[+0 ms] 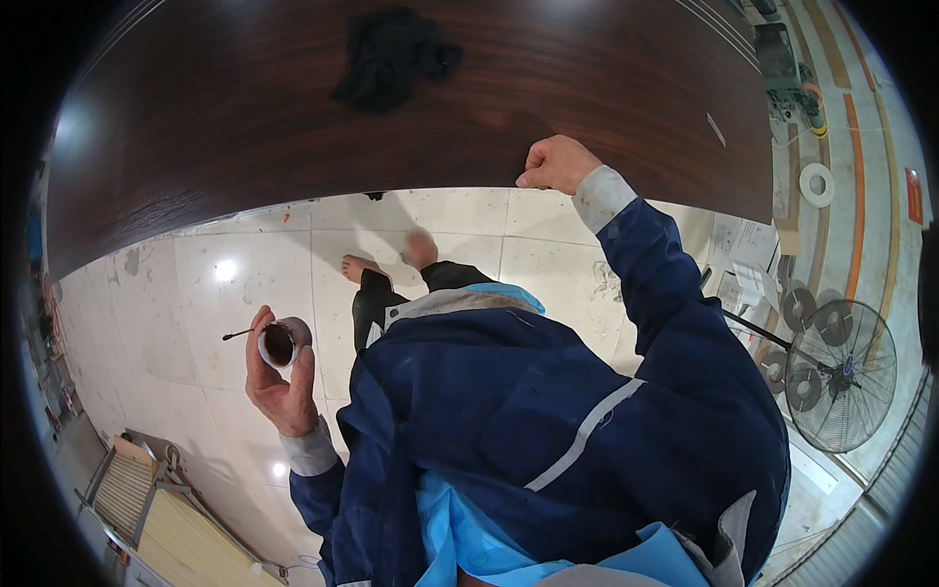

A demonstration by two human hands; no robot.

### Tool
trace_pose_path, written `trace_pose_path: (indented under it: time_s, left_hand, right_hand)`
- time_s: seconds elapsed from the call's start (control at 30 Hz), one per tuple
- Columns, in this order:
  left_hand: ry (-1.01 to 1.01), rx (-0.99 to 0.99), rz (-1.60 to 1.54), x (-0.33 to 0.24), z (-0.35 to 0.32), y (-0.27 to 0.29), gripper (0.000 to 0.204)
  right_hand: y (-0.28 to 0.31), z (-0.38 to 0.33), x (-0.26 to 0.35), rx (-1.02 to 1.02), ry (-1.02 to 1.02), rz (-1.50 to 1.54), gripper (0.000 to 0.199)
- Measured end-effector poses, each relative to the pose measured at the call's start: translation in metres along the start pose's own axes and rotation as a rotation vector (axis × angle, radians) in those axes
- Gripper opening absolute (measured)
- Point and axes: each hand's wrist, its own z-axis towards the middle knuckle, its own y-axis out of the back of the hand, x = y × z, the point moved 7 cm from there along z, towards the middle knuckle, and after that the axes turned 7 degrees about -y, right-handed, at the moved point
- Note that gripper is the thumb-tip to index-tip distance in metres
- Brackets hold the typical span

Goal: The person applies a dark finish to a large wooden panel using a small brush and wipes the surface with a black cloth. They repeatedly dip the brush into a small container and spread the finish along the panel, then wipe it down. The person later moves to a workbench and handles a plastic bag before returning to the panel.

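My left hand (284, 386) is closed around a small white cup (305, 333) with dark brown stuff (278, 344) inside. A thin dark stick (237, 336) with a thicker tip juts out to the left beside the same hand; its other end is hidden. My right hand (561, 164) rests at the near edge of a dark wood-grain tabletop (245, 127), its fingers curled and pinched together. Whatever those fingers hold, if anything, cannot be made out. A crumpled black cloth (393, 59) lies further back on the tabletop.
A small pale strip (716, 129) lies on the tabletop at the right. Beyond my right arm stands a fan (843, 377) with a wire cage, near cardboard boxes (740, 240) and a white ring (818, 185). A framed panel (186, 523) is at lower left on the tiled floor (196, 293).
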Motion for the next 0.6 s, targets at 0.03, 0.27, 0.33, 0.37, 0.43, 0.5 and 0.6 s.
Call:
trace_pose_path:
  time_s: [0.03,0.27,0.33,0.37,0.43,0.5,0.6]
  left_hand:
    - [-0.006,-0.015,0.003,-0.002,0.001,0.002,0.062]
    - [0.008,-0.012,0.0,-0.014,0.008,-0.005,0.062]
    - [0.002,-0.01,0.012,-0.015,0.006,-0.007,0.063]
    - [-0.007,-0.013,0.009,-0.017,0.002,-0.009,0.063]
    - [0.003,-0.036,-0.01,-0.015,-0.003,-0.009,0.063]
    - [0.017,-0.051,-0.024,-0.013,-0.003,-0.009,0.063]
    - [0.022,-0.054,-0.02,-0.009,0.003,-0.001,0.063]
  right_hand:
    - [-0.001,-0.001,0.004,0.008,0.012,-0.018,0.026]
    - [-0.005,-0.004,0.035,0.016,0.083,-0.079,0.025]
    - [-0.007,-0.003,0.035,0.023,0.097,-0.069,0.025]
    - [-0.007,-0.004,0.032,0.028,0.108,-0.061,0.026]
    - [-0.008,-0.002,0.03,0.028,0.136,-0.068,0.026]
    - [-0.007,0.002,0.033,0.015,0.171,-0.09,0.026]
    - [-0.007,0.007,0.042,0.044,0.22,-0.054,0.025]
